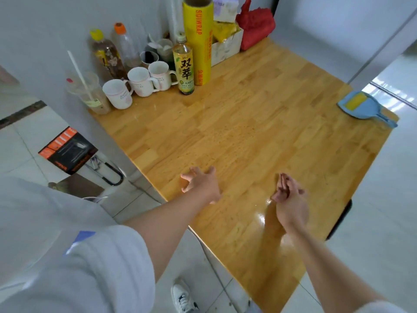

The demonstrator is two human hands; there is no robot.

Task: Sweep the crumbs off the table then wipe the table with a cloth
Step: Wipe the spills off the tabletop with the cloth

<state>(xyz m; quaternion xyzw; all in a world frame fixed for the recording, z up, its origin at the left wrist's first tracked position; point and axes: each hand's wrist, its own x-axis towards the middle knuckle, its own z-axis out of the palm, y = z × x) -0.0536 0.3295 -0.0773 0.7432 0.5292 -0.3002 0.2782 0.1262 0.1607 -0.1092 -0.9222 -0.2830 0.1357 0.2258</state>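
The job looks like it has not started: tiny brown crumbs [228, 134] lie all over the middle of the shiny wooden bench [282, 91]. The blue dustpan with a yellow brush [363, 106] waits untouched at the far right edge. I see no cloth. The left hand [200, 182] has its fingers spread and holds nothing; the right hand [290, 196] is loosely curled and empty. The tall yellow roll [199, 37] says "SUIWRAP".

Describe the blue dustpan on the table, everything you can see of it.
The dustpan looks like light blue plastic, with a yellow patch inside its scoop. It lies flat at the far right corner of the wooden table, its short handle pointing toward the right edge and the scoop's wide mouth facing away. Only the table touches it; both hands are well short of it.
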